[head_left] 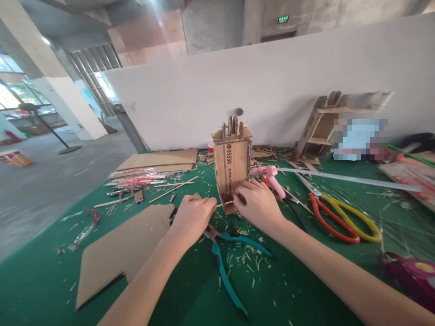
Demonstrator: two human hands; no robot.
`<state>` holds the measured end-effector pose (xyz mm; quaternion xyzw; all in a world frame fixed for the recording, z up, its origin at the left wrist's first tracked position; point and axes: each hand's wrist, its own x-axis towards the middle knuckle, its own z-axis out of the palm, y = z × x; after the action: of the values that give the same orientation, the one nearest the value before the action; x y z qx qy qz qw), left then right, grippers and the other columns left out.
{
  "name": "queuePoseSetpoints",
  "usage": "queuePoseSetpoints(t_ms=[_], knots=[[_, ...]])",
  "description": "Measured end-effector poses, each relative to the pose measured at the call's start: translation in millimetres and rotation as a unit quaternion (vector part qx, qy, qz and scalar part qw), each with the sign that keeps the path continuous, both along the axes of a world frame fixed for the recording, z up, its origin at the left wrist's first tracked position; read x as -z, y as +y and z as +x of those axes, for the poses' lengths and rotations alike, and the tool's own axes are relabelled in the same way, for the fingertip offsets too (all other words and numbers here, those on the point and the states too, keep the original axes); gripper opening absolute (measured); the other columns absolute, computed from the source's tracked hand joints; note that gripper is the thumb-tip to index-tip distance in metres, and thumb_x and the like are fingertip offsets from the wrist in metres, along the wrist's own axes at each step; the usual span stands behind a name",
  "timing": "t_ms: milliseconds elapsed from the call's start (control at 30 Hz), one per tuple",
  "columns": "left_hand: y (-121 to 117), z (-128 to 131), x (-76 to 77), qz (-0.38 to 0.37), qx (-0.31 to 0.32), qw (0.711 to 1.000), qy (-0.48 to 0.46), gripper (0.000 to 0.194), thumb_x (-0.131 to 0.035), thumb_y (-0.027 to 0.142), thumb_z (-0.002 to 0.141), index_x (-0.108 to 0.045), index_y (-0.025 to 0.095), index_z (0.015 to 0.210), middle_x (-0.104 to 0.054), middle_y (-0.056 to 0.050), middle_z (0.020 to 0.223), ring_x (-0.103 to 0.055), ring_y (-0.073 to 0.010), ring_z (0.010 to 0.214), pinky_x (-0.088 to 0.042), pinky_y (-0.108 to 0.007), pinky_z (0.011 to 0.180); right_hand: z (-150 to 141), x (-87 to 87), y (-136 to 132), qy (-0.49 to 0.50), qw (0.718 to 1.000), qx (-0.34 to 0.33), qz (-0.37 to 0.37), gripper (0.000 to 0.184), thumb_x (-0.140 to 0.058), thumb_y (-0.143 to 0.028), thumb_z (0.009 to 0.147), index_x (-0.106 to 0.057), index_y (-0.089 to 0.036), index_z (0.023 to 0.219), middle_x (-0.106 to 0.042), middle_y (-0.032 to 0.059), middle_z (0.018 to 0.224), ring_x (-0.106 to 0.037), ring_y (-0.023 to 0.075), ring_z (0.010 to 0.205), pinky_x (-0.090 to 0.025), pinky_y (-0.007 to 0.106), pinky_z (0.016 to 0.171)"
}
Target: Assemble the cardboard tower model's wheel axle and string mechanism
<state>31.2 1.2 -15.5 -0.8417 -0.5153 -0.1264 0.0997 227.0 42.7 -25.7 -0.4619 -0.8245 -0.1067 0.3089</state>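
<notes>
A tall cardboard box [233,165] with printed lettering stands upright before me, cardboard tabs rising from its top. Across its lower front runs a thin wooden stick [220,205]. My left hand [195,218] pinches the stick's left end. At the box's lower right, my right hand [256,203] is closed with curled fingers around the other end of the stick. Pliers [226,249] with teal handles lie spread just below my hands. A pink glue gun [272,179] rests behind my right hand, with a long translucent glue stick [340,177] extending right from it.
Orange-and-yellow-handled scissors [335,217] lie at right, near a purple object [413,276]. A cut cardboard sheet [125,244] lies at left, wrapped sticks [142,176] behind it. A second cardboard structure [319,127] leans near the white partition [272,86]. Wood slivers litter the green tabletop [176,294].
</notes>
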Motion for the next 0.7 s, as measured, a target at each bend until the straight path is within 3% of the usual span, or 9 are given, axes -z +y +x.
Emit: queuePoseSetpoints(t_ms=[167,367,500,600,700], knots=[[-1.1,0.5,-1.2,0.002,-0.002,1.0,0.001,0.017,-0.042,0.017,0.094,-0.052,0.02,0.081,-0.067,0.001,0.075,-0.059,-0.0172,0.065,-0.031,-0.033,0.071,2.5,-3.3,0.3,0.007,0.998,-0.051,-0.033,0.02,-0.051,-0.025,0.084,-0.068,-0.02,0.075,-0.064,0.0033,0.078,-0.053,0.0196,0.082,-0.037,0.031,0.075],[-1.0,1.4,-1.5,0.007,-0.006,1.0,0.003,0.015,-0.043,0.016,0.093,-0.052,0.02,0.081,-0.066,0.001,0.075,-0.059,-0.0182,0.065,-0.031,-0.033,0.07,4.9,-7.5,2.5,0.021,1.0,0.008,-0.015,0.021,-0.05,-0.018,0.081,-0.065,-0.019,0.067,-0.063,0.0047,0.073,-0.052,0.0189,0.074,-0.037,0.032,0.074],[-1.4,1.5,-2.0,0.008,0.005,1.0,0.01,0.016,-0.042,0.015,0.094,-0.052,0.02,0.082,-0.065,0.001,0.075,-0.058,-0.0185,0.067,-0.031,-0.033,0.07,-0.5,-10.7,-0.1,0.022,0.998,-0.036,-0.047,0.021,-0.052,-0.029,0.086,-0.069,-0.02,0.076,-0.065,0.0041,0.078,-0.054,0.0196,0.08,-0.037,0.032,0.074],[-1.6,1.2,-1.9,0.01,0.002,1.0,0.008,0.016,-0.043,0.016,0.094,-0.052,0.02,0.082,-0.065,0.002,0.075,-0.057,-0.0186,0.068,-0.031,-0.033,0.071,0.3,-11.4,2.2,-0.016,0.997,-0.027,-0.071,0.025,-0.048,-0.022,0.088,-0.068,-0.019,0.074,-0.066,0.0039,0.079,-0.056,0.0182,0.081,-0.037,0.03,0.073],[-1.1,0.8,-1.1,0.009,-0.005,1.0,0.003,0.016,-0.042,0.016,0.094,-0.052,0.02,0.082,-0.066,0.002,0.076,-0.057,-0.0179,0.067,-0.031,-0.033,0.071,8.2,-13.3,7.1,-0.092,0.995,0.015,-0.039,0.025,-0.046,-0.018,0.086,-0.065,-0.016,0.07,-0.065,0.0063,0.078,-0.056,0.0181,0.077,-0.034,0.031,0.069]])
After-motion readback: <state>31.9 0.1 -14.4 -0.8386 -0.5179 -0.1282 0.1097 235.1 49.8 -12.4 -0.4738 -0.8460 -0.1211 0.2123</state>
